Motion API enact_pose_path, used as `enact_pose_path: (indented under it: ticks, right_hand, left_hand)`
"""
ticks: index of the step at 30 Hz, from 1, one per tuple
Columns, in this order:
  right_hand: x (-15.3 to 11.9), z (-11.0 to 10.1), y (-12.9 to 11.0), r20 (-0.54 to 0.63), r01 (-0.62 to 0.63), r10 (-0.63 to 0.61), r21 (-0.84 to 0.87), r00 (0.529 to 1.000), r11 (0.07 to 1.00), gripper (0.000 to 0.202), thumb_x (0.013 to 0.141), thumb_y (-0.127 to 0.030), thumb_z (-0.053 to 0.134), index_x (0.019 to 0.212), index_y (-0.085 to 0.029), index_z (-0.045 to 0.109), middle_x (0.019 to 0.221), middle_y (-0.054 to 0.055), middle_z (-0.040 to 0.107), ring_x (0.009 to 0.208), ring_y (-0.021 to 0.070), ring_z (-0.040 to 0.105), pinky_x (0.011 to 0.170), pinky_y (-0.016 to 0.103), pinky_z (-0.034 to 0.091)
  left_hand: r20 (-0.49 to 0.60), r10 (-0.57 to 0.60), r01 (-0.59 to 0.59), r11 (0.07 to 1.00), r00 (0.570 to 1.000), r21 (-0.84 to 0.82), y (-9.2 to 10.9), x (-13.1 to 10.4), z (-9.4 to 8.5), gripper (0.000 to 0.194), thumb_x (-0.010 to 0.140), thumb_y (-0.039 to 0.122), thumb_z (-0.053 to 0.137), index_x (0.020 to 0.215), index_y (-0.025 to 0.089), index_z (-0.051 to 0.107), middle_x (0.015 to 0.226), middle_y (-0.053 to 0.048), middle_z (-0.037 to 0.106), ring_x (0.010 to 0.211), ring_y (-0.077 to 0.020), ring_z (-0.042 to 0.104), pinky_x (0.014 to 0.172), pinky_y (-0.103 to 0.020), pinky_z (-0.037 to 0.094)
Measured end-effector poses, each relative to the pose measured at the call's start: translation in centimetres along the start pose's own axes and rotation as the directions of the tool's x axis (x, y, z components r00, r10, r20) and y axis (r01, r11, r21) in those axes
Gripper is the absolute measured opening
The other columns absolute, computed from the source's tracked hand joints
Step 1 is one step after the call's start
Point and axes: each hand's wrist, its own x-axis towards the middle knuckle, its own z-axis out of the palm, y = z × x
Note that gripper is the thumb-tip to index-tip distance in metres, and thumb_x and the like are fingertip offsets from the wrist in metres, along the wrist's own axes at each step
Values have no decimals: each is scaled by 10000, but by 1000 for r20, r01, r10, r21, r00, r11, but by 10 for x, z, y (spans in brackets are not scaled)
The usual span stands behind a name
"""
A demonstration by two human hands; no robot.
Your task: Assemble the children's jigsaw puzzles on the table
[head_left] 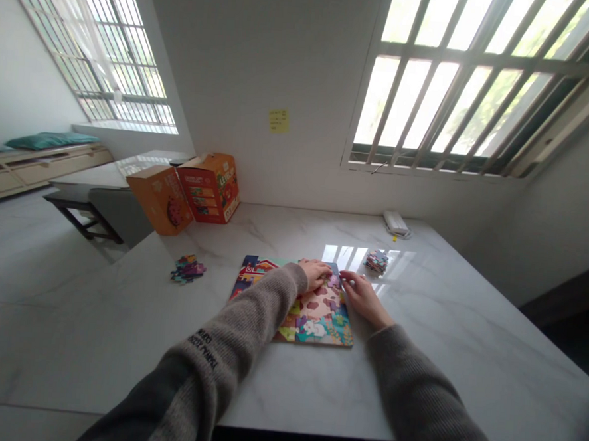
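Observation:
A colourful jigsaw puzzle with a cow's spotted body and a red barn lies flat on the white marbled table. Reaching across it, my left hand rests on the upper right part, fingers stretched over the pieces. My right hand is at the puzzle's right edge near the upper corner, fingertips drawn together by the border. Whether a piece sits between those fingertips is hidden. The left sleeve covers much of the puzzle's left and middle.
A pile of loose puzzle pieces lies left of the puzzle, and another stack of pieces lies beyond my right hand. Two orange boxes stand at the back left. A white device with a cable lies by the wall.

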Motion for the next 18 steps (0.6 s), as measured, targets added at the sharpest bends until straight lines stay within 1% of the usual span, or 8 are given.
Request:
enact_pose_path:
  ticks: [2, 4, 6, 8, 12, 14, 16, 18]
  right_hand:
    - [-1, 1, -1, -9, 16, -16, -22, 1000, 1000, 311, 916, -287, 492, 1157, -209, 674, 1066, 94, 742, 998, 261, 643, 913, 417, 500]
    - [-1, 2, -1, -11, 38, -38, -37, 999, 999, 323, 912, -281, 487, 1172, -203, 663, 1078, 99, 740, 990, 264, 642, 908, 424, 501]
    - [-1, 2, -2, -15, 48, -48, -45, 999, 998, 327, 908, -278, 485, 1175, -201, 658, 1071, 99, 741, 973, 262, 644, 901, 422, 503]
    - [-1, 1, -2, -14, 50, -51, -53, 999, 997, 335, 901, -279, 489, 1182, -200, 653, 1053, 97, 742, 961, 260, 646, 898, 420, 503]
    - [0, 2, 0, -8, 55, -55, -64, 998, 996, 354, 892, -295, 492, 1194, -193, 644, 1042, 98, 742, 963, 262, 649, 899, 418, 498]
    - [0, 2, 2, -9, 63, -64, -72, 998, 995, 353, 891, -305, 490, 1186, -191, 647, 1034, 99, 742, 960, 262, 651, 893, 412, 498]
    - [0, 3, 3, -4, 80, -80, -87, 997, 993, 349, 890, -315, 495, 1177, -190, 650, 1031, 103, 739, 960, 265, 648, 884, 409, 497]
    - [0, 3, 5, 7, 94, -93, -106, 996, 990, 347, 889, -331, 505, 1169, -187, 651, 1043, 111, 734, 966, 273, 645, 876, 412, 496]
  left_hand:
    - [-43, 4, -5, 1000, 999, -11, 0, -1, 1, 370, 899, 280, 555, 1262, 272, 626, 1452, -27, 552, 1324, -226, 501, 1120, -418, 398]
    - [-120, 9, -11, 1000, 993, -16, 1, -4, 1, 404, 874, 257, 595, 1277, 239, 620, 1459, -59, 541, 1336, -236, 486, 1142, -422, 376]
    - [-213, 13, -19, 999, 977, -26, 2, -12, -3, 402, 864, 254, 614, 1265, 221, 630, 1419, -77, 568, 1324, -246, 487, 1145, -429, 371]
    - [-283, 24, -39, 998, 959, -48, 4, -25, -11, 341, 876, 270, 608, 1209, 225, 661, 1336, -75, 620, 1272, -248, 517, 1114, -432, 402]
    - [-331, 53, -92, 990, 942, -104, 6, -68, -33, 256, 896, 270, 585, 1127, 235, 689, 1216, -64, 669, 1178, -238, 561, 1052, -412, 447]
    - [-379, 20, -79, 987, 925, -141, 1, -95, -42, 237, 896, 249, 576, 1101, 229, 693, 1187, -65, 675, 1155, -231, 572, 1044, -402, 448]
    - [-446, -53, -25, 986, 894, -167, -10, -124, -47, 226, 898, 230, 556, 1074, 221, 697, 1150, -63, 680, 1122, -223, 584, 1033, -390, 452]
    - [-506, -160, 87, 983, 848, -164, -27, -153, -51, 231, 887, 220, 547, 1061, 217, 698, 1106, -61, 687, 1091, -225, 590, 1023, -389, 452]
